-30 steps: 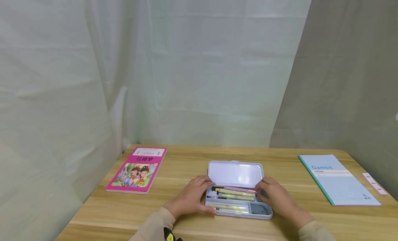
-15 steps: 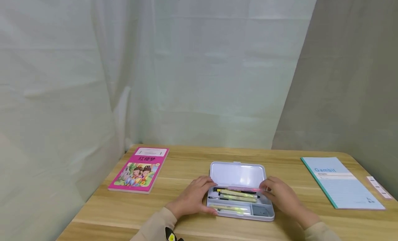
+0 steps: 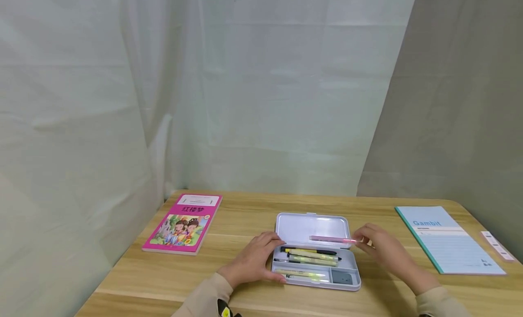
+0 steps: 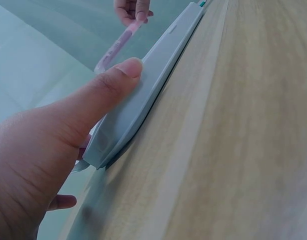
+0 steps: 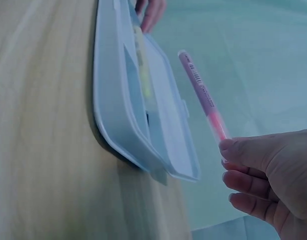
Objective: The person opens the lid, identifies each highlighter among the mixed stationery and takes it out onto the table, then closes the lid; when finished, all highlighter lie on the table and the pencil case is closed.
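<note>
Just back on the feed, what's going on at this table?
A person's right hand pinches a pink pen near one end, holding it in the air, clear of the open pencil case. The left hand grips the case's left end. Other pens and a grey block lie inside.

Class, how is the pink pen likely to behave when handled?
The pink pen is probably stiff, jutting straight from the right hand, pinched near one end. Its slim barrel suggests lightness; looking rounded, it might roll.
</note>
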`<state>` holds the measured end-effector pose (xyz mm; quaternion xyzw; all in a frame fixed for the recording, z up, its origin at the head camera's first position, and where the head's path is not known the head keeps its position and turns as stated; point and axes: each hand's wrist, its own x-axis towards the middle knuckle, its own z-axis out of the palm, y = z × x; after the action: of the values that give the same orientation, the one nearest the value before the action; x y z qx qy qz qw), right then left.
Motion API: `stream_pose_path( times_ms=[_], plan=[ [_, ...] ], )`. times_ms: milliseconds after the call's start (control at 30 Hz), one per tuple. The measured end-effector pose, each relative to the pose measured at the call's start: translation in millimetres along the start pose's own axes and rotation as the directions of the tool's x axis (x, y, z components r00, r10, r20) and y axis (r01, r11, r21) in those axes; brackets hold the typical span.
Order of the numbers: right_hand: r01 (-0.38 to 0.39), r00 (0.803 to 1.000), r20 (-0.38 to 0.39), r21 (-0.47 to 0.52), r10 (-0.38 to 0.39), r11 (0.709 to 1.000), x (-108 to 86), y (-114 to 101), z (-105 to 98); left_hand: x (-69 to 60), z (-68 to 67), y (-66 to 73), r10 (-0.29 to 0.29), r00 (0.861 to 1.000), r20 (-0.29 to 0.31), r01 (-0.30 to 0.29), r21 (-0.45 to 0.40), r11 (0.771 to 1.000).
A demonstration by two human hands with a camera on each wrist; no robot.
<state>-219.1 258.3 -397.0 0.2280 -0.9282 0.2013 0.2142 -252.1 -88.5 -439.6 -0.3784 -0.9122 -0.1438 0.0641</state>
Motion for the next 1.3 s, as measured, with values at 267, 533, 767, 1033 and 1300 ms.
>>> stream_pose_path(
  times_ms=[267,533,767,1033,1300],
  plan=[
    [-0.031,0.999,0.036,0.004,0.031,1.000,-1.0,11,-17,-0.1,0.1,0.0,-0.002,1.000,-0.002,0.002,0.006,1.000],
    [-0.021,1.000,-0.003,0.011,0.021,1.000,-9.3,24,-29,0.6,-0.2,0.1,0.005,1.000,-0.003,-0.005,-0.003,1.000],
    [-0.042,0.999,-0.015,0.007,0.043,0.999,-21.2,36,-33,-0.1,0.3,0.2,0.002,1.000,-0.003,-0.002,-0.004,1.000],
    [-0.096,0.995,0.002,0.007,0.096,0.995,-37.7,50,-38,-1.5,0.6,0.4,-0.014,1.000,0.006,0.014,-0.020,1.000],
    [-0.094,0.995,-0.023,-0.012,0.094,0.995,-47.9,62,-43,-1.2,-0.8,1.2,-0.020,1.000,0.013,0.020,-0.020,1.000]
  ],
)
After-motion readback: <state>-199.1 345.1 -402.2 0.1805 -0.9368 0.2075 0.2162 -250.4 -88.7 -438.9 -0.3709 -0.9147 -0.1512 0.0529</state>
